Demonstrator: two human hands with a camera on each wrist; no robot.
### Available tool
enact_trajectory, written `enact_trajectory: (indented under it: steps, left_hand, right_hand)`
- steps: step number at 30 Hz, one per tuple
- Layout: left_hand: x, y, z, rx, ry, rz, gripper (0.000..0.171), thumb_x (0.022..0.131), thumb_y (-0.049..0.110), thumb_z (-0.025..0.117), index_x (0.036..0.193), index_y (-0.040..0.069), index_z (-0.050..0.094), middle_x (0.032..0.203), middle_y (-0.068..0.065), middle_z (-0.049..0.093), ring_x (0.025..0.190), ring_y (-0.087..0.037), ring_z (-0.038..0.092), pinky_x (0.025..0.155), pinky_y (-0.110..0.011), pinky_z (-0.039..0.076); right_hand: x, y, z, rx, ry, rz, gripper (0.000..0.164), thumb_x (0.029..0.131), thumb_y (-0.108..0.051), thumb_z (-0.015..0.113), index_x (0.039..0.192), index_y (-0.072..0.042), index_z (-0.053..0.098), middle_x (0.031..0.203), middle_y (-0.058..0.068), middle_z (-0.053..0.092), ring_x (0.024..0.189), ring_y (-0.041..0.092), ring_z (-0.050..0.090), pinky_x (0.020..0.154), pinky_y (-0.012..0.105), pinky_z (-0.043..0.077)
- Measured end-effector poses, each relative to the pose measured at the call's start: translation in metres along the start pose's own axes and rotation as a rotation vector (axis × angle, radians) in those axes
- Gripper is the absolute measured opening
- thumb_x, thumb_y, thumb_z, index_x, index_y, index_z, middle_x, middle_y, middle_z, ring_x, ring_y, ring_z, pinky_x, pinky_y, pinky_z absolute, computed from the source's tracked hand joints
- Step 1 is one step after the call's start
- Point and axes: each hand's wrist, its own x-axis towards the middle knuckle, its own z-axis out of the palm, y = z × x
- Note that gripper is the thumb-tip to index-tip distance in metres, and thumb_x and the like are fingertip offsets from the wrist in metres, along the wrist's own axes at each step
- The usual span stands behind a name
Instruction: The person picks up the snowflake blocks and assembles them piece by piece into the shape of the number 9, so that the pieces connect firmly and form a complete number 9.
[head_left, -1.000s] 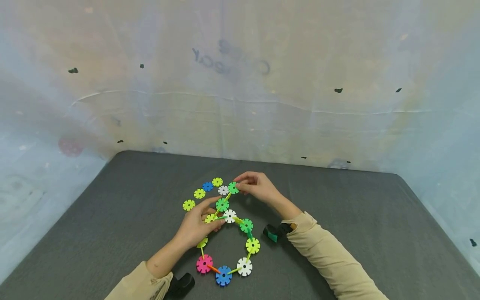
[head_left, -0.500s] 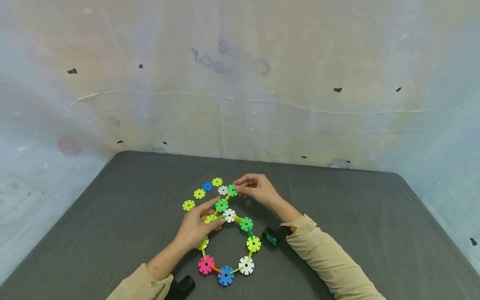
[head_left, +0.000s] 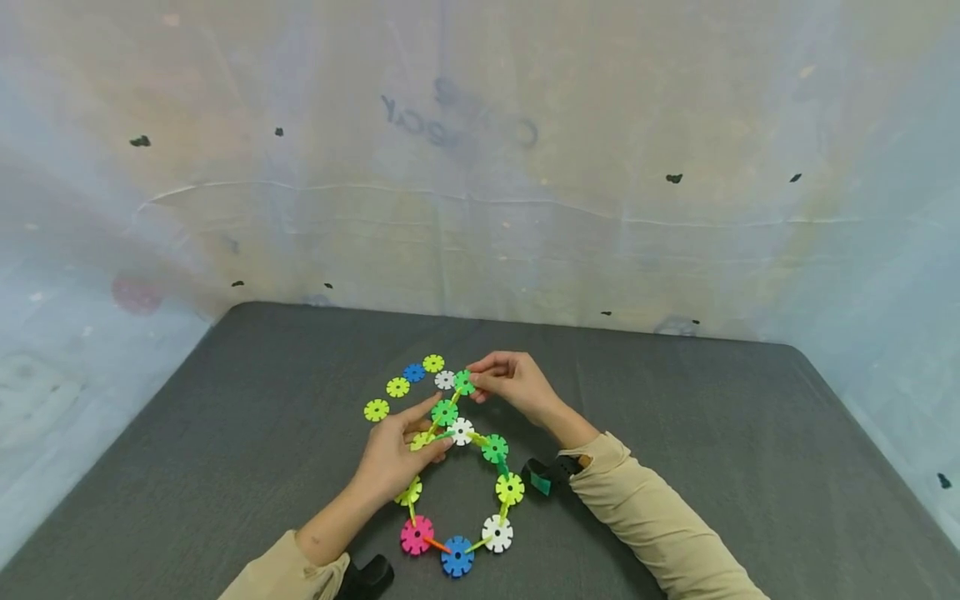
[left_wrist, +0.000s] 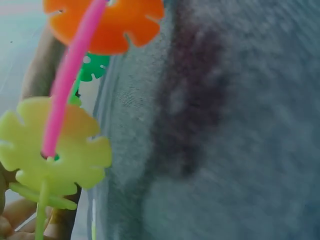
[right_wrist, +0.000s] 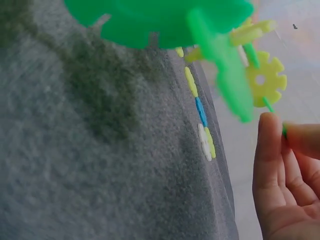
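Observation:
A linked chain of notched plastic snowflake discs hangs in a loop between both hands, with a pink disc [head_left: 417, 535], a blue disc [head_left: 457, 557] and a white disc [head_left: 497, 533] at its bottom. My left hand [head_left: 390, 457] grips the chain's upper left at a yellow disc [head_left: 422, 441]. The right hand [head_left: 517, 387] pinches a green disc [head_left: 463, 382] at the upper end, between thumb and fingertips. In the right wrist view that pinched disc is mostly hidden by the right hand [right_wrist: 285, 185]. An orange-looking disc [left_wrist: 110, 27] fills the left wrist view's top.
Several loose discs lie in a row beyond the hands, among them a yellow disc [head_left: 377, 410], a blue one [head_left: 414, 372] and a white one [head_left: 445, 380]. They rest on a dark grey cloth-covered table [head_left: 712, 433]. A pale sheet [head_left: 480, 250] hangs behind.
The lower loop of the chain has swung slightly right. My right hand has come down a little with the green disc, while the left keeps its grip.

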Motion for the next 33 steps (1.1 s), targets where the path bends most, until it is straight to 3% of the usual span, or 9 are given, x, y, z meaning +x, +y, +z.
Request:
enact_trajectory:
  steps: [4, 8, 12, 16, 21, 27, 33]
  left_hand:
    - [-0.001, 0.0, 0.0, 0.022, 0.009, 0.026, 0.061, 0.082, 0.011, 0.076, 0.138, 0.009, 0.052, 0.106, -0.017, 0.07, 0.065, -0.01, 0.07, 0.069, -0.029, 0.055]
    - [-0.001, -0.001, 0.001, 0.037, 0.015, 0.025, 0.061, 0.082, 0.012, 0.076, 0.138, 0.007, 0.052, 0.101, -0.015, 0.071, 0.064, -0.009, 0.07, 0.075, -0.033, 0.055]
    - [0.0, -0.002, 0.001, 0.02, 0.018, -0.003, 0.061, 0.082, 0.012, 0.076, 0.138, 0.007, 0.052, 0.1, -0.015, 0.071, 0.063, -0.011, 0.07, 0.072, -0.032, 0.056]
    - [0.001, -0.002, 0.0, 0.003, 0.015, -0.035, 0.06, 0.082, 0.01, 0.076, 0.137, 0.009, 0.053, 0.102, -0.016, 0.07, 0.064, -0.013, 0.07, 0.069, -0.03, 0.056]
    - [0.0, -0.002, -0.001, -0.012, -0.009, -0.06, 0.057, 0.081, 0.012, 0.077, 0.132, 0.009, 0.054, 0.098, -0.013, 0.068, 0.064, -0.014, 0.069, 0.066, -0.03, 0.055]
    - [-0.001, -0.002, -0.001, -0.094, -0.031, -0.079, 0.054, 0.08, 0.008, 0.076, 0.126, 0.008, 0.048, 0.09, -0.01, 0.063, 0.064, -0.017, 0.068, 0.059, -0.029, 0.053]
    - [-0.002, -0.002, -0.003, -0.113, -0.038, -0.125, 0.056, 0.08, 0.009, 0.076, 0.124, 0.006, 0.042, 0.086, -0.01, 0.06, 0.062, -0.019, 0.067, 0.057, -0.032, 0.053]
  right_hand:
    - [-0.001, -0.002, 0.002, 0.04, 0.001, 0.018, 0.024, 0.092, -0.002, 0.06, 0.111, 0.013, 0.061, 0.089, 0.016, 0.071, 0.066, 0.01, 0.068, 0.077, 0.044, 0.058]
    - [-0.001, -0.004, 0.006, 0.003, -0.004, 0.005, 0.023, 0.094, -0.002, 0.058, 0.111, 0.013, 0.061, 0.092, 0.025, 0.069, 0.066, 0.009, 0.068, 0.076, 0.04, 0.058]
    - [0.0, -0.006, 0.008, -0.075, -0.01, -0.02, 0.022, 0.094, -0.002, 0.057, 0.109, 0.013, 0.061, 0.091, 0.029, 0.068, 0.065, 0.01, 0.068, 0.075, 0.037, 0.059]
    - [0.002, -0.005, 0.007, -0.088, -0.027, -0.031, 0.021, 0.094, -0.002, 0.058, 0.109, 0.012, 0.061, 0.092, 0.031, 0.067, 0.068, 0.015, 0.069, 0.075, 0.042, 0.058]
    - [0.008, -0.003, 0.004, -0.1, -0.095, 0.0, 0.022, 0.095, -0.007, 0.058, 0.11, 0.009, 0.061, 0.095, 0.027, 0.068, 0.076, 0.026, 0.07, 0.075, 0.046, 0.058]
    - [0.019, 0.0, 0.006, -0.146, -0.082, 0.115, 0.032, 0.101, -0.025, 0.052, 0.115, 0.001, 0.063, 0.097, 0.018, 0.066, 0.087, 0.028, 0.068, 0.077, 0.037, 0.058]
    - [0.03, 0.008, 0.007, -0.337, -0.088, 0.156, 0.027, 0.096, -0.017, 0.059, 0.119, -0.002, 0.062, 0.1, 0.014, 0.067, 0.084, 0.02, 0.066, 0.072, 0.029, 0.056]
